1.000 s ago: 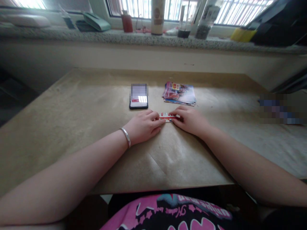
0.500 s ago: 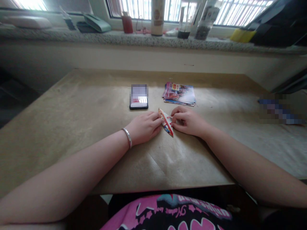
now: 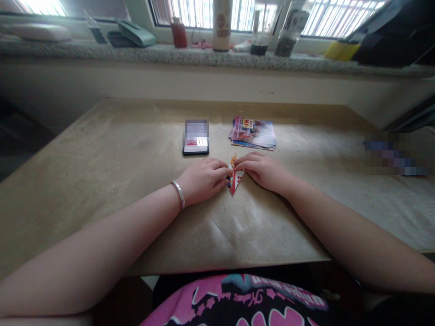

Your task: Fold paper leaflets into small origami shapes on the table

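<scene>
My left grip (image 3: pixel 204 180) and right grip (image 3: pixel 265 172) are clamped from either side on a pointed folded printed paper (image 3: pixel 234 179), lying near the middle of the desk (image 3: pixel 102 149), tip toward me, just below a phone (image 3: pixel 195 138) and a stack of leaflets (image 3: pixel 252 133).

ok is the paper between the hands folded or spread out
Folded: the printed paper forms a narrow, pointed shape between the left hand and right hand.

place: domestic room, apparently a home | window: steel-barred window (image 3: pixel 197 16) | sill: speckled granite sill (image 3: pixel 142 53) | on sill: cream bottle (image 3: pixel 222 25), red canister (image 3: pixel 179 34), glass jar of dark grains (image 3: pixel 287 43) | bench: brown-paper-covered bench (image 3: pixel 112 149)
</scene>
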